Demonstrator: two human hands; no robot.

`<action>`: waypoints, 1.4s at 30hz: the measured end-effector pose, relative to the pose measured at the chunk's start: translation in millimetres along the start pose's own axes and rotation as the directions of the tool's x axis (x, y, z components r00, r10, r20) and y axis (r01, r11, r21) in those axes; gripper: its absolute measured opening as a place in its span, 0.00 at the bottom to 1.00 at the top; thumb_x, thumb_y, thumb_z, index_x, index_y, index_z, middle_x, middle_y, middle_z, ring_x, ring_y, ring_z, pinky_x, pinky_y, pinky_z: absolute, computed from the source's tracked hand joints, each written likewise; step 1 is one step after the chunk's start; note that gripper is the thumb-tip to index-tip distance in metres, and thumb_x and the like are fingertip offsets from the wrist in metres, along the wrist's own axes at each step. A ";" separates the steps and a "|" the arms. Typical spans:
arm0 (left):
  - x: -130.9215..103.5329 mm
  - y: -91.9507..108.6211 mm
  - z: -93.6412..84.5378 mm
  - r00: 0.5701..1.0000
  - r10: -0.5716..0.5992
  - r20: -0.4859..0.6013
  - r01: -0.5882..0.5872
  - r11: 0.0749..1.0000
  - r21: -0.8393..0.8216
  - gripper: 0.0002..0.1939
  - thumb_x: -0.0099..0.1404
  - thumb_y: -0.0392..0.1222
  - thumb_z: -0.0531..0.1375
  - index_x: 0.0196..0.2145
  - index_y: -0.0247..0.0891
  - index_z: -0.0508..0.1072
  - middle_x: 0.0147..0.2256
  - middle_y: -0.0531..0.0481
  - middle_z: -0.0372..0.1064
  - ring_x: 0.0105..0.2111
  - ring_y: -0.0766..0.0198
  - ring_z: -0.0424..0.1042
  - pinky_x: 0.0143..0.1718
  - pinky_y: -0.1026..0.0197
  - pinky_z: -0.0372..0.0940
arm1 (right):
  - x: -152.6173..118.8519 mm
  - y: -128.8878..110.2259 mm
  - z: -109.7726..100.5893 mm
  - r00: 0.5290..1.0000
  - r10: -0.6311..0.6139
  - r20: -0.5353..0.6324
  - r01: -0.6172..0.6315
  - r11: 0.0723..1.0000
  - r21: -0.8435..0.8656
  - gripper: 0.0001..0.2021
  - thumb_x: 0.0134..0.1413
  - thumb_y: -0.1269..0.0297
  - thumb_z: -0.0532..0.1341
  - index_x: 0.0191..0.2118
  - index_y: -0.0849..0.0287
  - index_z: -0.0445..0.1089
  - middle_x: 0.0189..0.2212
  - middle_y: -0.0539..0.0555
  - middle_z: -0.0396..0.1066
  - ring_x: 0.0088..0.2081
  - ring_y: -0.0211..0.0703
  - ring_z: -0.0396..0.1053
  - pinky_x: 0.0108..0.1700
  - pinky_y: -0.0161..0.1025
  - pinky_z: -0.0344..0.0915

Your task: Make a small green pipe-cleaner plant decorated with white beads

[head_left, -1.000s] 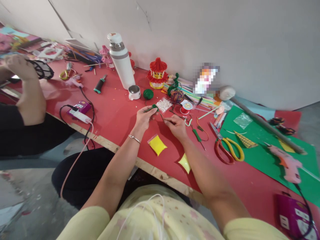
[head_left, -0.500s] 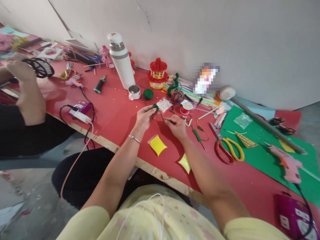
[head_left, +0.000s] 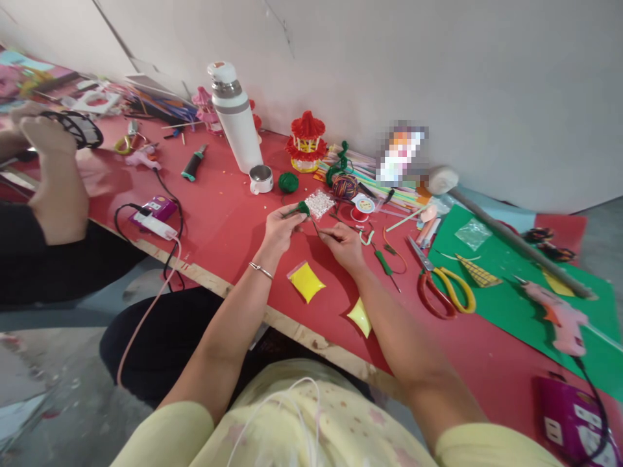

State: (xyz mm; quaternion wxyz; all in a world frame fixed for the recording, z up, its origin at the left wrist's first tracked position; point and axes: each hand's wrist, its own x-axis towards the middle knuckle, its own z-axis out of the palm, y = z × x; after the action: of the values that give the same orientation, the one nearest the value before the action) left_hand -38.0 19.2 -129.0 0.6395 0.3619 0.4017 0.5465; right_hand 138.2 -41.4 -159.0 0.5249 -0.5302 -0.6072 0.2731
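Between thumb and fingers of left hand [head_left: 279, 231] we pinched small green piece [head_left: 303, 207]; with right hand [head_left: 343, 244] we gripped thin stick [head_left: 315, 226], tip near left fingertips. Just beyond left fingertips lay white bead packet [head_left: 319, 204]; nearer us than fingers, bright yellow packet [head_left: 306, 283].

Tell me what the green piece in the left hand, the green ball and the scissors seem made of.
Green piece: possibly matte yarn, by its soft look; too small to be sure.
Green ball: likely matte yarn, rounded as if wound.
Scissors: smooth grey blades suggest metal; coloured handles, probably plastic.
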 end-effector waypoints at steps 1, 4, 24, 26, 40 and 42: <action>0.0 -0.1 -0.2 1.000 0.008 0.002 -0.008 1.000 0.019 0.23 0.47 0.37 0.73 0.42 0.34 0.81 0.32 0.47 0.80 0.29 0.65 0.78 0.23 0.68 0.63 | 0.0 0.0 -0.1 1.000 0.004 0.001 -0.004 1.000 -0.003 0.07 0.58 0.63 0.67 0.39 0.54 0.84 0.30 0.51 0.73 0.32 0.39 0.70 0.37 0.38 0.67; 0.2 0.3 -0.8 1.000 0.027 0.016 -0.028 0.997 0.077 0.22 0.48 0.39 0.73 0.43 0.33 0.81 0.33 0.46 0.80 0.29 0.65 0.78 0.22 0.68 0.61 | 0.2 1.0 -0.4 1.000 0.009 0.008 -0.009 1.000 -0.017 0.07 0.58 0.62 0.67 0.39 0.53 0.83 0.29 0.51 0.73 0.32 0.40 0.69 0.37 0.38 0.67; -1.7 7.3 -1.6 0.998 -0.021 0.063 0.007 0.976 0.216 0.19 0.47 0.41 0.73 0.38 0.33 0.81 0.30 0.46 0.79 0.26 0.66 0.75 0.22 0.68 0.61 | 0.5 -0.9 -1.3 1.000 -0.009 0.027 0.010 1.000 -0.015 0.07 0.57 0.62 0.66 0.37 0.54 0.83 0.29 0.51 0.73 0.32 0.40 0.70 0.36 0.39 0.67; -1.6 5.6 -1.5 0.998 -0.034 0.052 0.021 0.975 0.220 0.17 0.48 0.43 0.73 0.36 0.33 0.80 0.30 0.46 0.79 0.27 0.66 0.75 0.23 0.68 0.62 | 0.7 -1.4 -1.2 1.000 -0.012 0.018 0.013 1.000 -0.017 0.07 0.57 0.62 0.66 0.37 0.54 0.83 0.28 0.51 0.74 0.32 0.40 0.70 0.36 0.39 0.67; 2.3 -2.7 -4.8 0.992 -0.105 0.066 0.095 0.985 0.142 0.14 0.51 0.44 0.73 0.32 0.33 0.78 0.30 0.45 0.77 0.27 0.66 0.75 0.21 0.68 0.64 | 0.5 0.1 0.1 0.999 0.034 0.021 -0.034 0.999 0.008 0.07 0.57 0.60 0.67 0.38 0.54 0.83 0.30 0.52 0.77 0.33 0.42 0.72 0.39 0.40 0.70; 2.0 -2.3 -4.8 0.992 -0.106 0.071 0.094 0.984 0.153 0.14 0.51 0.43 0.73 0.32 0.32 0.78 0.30 0.45 0.77 0.26 0.67 0.74 0.21 0.68 0.64 | 0.2 0.6 0.3 0.999 0.032 0.021 -0.033 0.999 0.017 0.07 0.57 0.61 0.67 0.38 0.54 0.83 0.30 0.52 0.77 0.33 0.41 0.72 0.39 0.40 0.70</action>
State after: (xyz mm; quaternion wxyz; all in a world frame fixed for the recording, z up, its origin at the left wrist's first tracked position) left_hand -41.3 20.9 -133.3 0.6527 0.4094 0.4337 0.4672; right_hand 138.1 -40.9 -159.6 0.5188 -0.5325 -0.6015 0.2924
